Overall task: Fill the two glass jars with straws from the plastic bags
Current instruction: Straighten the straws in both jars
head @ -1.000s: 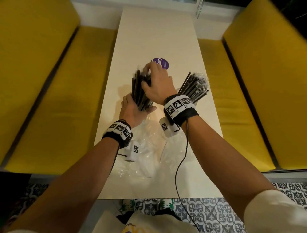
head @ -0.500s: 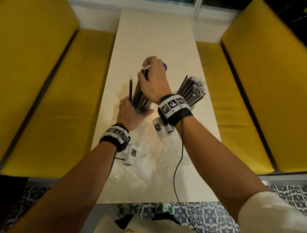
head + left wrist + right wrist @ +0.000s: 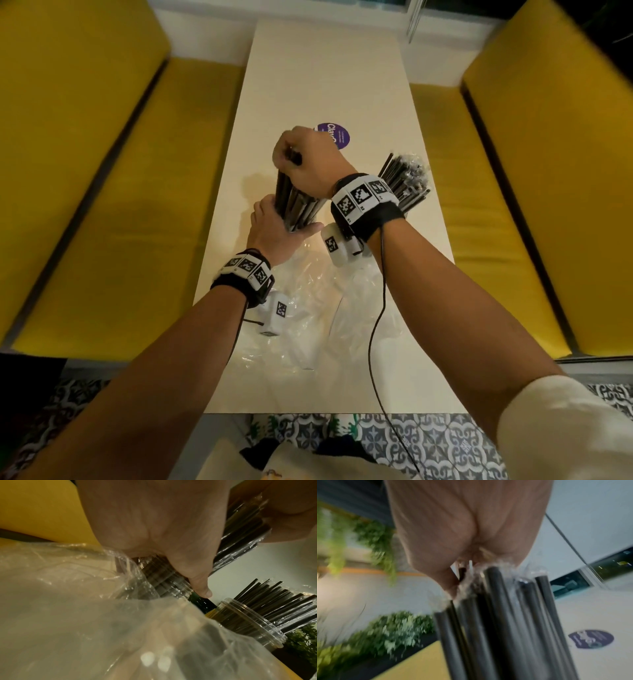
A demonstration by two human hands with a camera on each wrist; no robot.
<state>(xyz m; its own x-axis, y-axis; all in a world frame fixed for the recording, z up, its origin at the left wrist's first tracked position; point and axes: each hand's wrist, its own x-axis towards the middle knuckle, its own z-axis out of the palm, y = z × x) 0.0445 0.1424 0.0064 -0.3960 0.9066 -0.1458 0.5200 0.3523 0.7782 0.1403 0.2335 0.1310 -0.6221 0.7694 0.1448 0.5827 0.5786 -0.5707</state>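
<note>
On a long cream table [image 3: 329,68] with crumpled clear plastic bags [image 3: 308,325] near its near edge, the left hand [image 3: 274,229] wraps a glass jar [image 3: 171,584] mid-table while the right hand [image 3: 308,161] grips black straws [image 3: 294,202] standing in it, beside a filled second jar [image 3: 254,623].

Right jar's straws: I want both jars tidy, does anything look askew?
The straws in the right jar lean and fan out unevenly, some poking higher. Empty plastic bags lie crumpled on the table.

Black straws [image 3: 298,202] upright in 2 jars [image 3: 248,622]
</note>
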